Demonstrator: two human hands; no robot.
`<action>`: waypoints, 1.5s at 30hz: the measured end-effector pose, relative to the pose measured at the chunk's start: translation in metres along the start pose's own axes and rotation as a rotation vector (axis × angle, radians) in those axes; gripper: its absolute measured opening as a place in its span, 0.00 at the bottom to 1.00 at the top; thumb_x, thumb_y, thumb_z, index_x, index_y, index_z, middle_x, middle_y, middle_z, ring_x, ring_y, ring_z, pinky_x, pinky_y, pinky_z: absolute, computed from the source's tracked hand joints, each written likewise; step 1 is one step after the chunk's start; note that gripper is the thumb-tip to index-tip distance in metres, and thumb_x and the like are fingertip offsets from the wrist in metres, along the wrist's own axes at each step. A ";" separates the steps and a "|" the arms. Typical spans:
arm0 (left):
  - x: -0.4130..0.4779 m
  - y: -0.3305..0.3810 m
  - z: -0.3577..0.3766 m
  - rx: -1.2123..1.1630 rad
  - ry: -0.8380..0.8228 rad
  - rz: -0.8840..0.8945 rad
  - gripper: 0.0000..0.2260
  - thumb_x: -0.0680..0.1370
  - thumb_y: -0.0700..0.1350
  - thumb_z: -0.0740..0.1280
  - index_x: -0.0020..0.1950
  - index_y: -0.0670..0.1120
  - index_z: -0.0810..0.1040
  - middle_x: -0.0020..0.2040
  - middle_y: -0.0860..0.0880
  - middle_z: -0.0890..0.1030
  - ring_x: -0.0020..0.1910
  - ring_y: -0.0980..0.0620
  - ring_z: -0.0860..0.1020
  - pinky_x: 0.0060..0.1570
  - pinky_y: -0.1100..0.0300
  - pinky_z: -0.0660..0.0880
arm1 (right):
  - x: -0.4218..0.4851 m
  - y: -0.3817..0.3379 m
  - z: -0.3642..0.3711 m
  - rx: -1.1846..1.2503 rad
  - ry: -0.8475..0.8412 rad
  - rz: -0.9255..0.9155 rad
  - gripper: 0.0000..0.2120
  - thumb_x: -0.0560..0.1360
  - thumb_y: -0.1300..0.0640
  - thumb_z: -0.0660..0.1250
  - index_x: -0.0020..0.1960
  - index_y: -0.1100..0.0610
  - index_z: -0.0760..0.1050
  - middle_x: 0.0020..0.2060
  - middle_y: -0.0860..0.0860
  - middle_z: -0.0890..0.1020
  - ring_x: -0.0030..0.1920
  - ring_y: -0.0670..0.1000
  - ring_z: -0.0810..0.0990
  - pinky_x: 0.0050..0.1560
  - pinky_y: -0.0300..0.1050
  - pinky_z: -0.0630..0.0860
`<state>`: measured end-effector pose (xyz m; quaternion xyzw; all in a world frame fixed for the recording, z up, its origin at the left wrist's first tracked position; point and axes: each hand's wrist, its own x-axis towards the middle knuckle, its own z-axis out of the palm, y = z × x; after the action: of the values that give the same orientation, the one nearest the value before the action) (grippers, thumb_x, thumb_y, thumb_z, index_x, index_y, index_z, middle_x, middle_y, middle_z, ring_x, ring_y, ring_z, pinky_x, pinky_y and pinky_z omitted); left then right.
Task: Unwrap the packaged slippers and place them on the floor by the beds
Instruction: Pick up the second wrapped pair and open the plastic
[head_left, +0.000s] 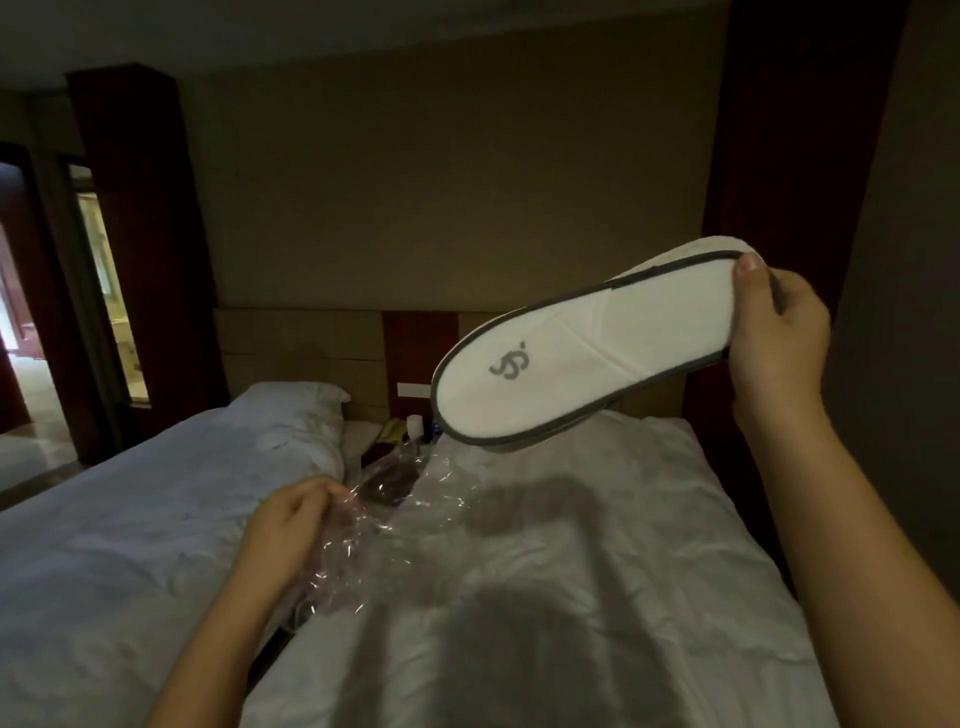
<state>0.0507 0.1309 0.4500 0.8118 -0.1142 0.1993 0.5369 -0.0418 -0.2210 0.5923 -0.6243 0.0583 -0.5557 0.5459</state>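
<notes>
1. The right hand (776, 338) pinches the heel end of the white slippers (587, 353); the thumb lies flat on the upper face at the dark edge trim and the other fingers are hidden behind. They look like a flat stacked pair, since a second pale edge shows behind the top rim, though I cannot tell for certain.

2. The slippers hang in the air above the right bed (597, 545), toe end tilted down and left, the grey logo facing the camera. They are out of their packaging and well apart from the floor.

3. The left hand (291, 525) has its fingers curled together, gripping the clear plastic wrapper (384, 499). The film is crumpled and trails over the gap between the right bed and the left bed (156, 519).

4. Handling judgement: the slippers seem very light and thin. Held by one end they keep their shape, so they are fairly stiff for cloth, yet likely to flex or slide apart if gripped loosely.

5. A firm pinch across both layers at the heel looks sound. For setting down, holding each slipper by its side trim would probably give better control.

6. The film is slick and weightless; bunched in the fist suits it.
</notes>
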 end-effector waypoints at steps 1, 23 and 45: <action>0.001 -0.003 -0.001 0.002 0.031 -0.029 0.17 0.79 0.39 0.60 0.32 0.45 0.80 0.31 0.49 0.82 0.34 0.47 0.78 0.34 0.60 0.73 | -0.001 0.003 0.000 0.015 0.021 0.011 0.14 0.79 0.45 0.59 0.56 0.53 0.75 0.50 0.49 0.80 0.47 0.43 0.78 0.47 0.42 0.74; 0.002 0.130 0.063 -0.810 -0.272 0.005 0.16 0.67 0.55 0.69 0.47 0.45 0.77 0.33 0.58 0.85 0.34 0.63 0.83 0.30 0.71 0.76 | -0.049 0.023 0.026 0.343 0.112 0.363 0.12 0.80 0.44 0.59 0.50 0.51 0.75 0.48 0.50 0.82 0.47 0.47 0.81 0.45 0.42 0.79; 0.019 0.121 0.054 -0.749 -0.291 0.157 0.14 0.69 0.51 0.74 0.51 0.47 0.83 0.48 0.49 0.87 0.48 0.51 0.85 0.41 0.64 0.79 | -0.054 0.002 0.019 0.027 -0.680 -0.123 0.11 0.74 0.46 0.67 0.56 0.45 0.78 0.48 0.37 0.84 0.48 0.37 0.82 0.45 0.30 0.75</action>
<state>0.0302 0.0338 0.5394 0.5688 -0.3153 0.0672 0.7566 -0.0467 -0.1734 0.5614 -0.7688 -0.1721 -0.3484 0.5078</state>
